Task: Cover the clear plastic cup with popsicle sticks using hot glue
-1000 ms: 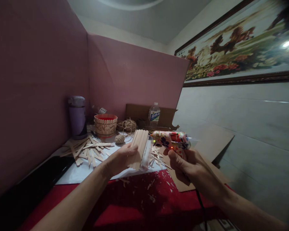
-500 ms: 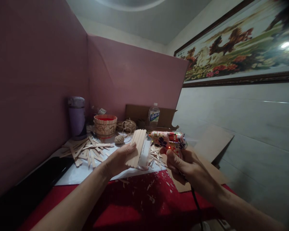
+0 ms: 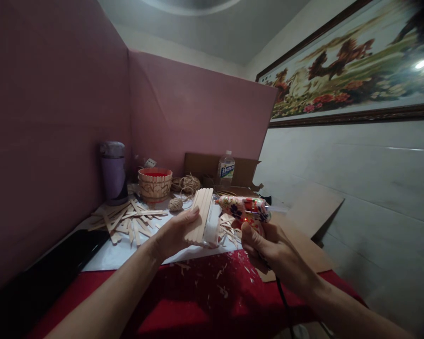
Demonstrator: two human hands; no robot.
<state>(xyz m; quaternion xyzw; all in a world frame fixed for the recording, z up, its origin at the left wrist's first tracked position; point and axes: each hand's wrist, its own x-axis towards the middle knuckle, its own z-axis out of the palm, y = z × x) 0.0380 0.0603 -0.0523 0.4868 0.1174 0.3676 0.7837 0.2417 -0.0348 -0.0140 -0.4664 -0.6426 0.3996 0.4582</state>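
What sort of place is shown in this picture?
Probably a craft corner in a home: there are a floral hot glue gun, scattered wooden craft sticks and a framed horse picture on the wall.

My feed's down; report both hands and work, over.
Left hand gripping stick-faced box. Right hand holding glue gun, tip near box. Loose sticks beyond.

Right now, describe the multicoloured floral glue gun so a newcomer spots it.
Find the dark red tablecloth, then the right hand above it. It grips the multicoloured floral glue gun, nose toward flat, pale wooden sticks in the left hand. Bright flower print and a glowing red light set it apart from them.
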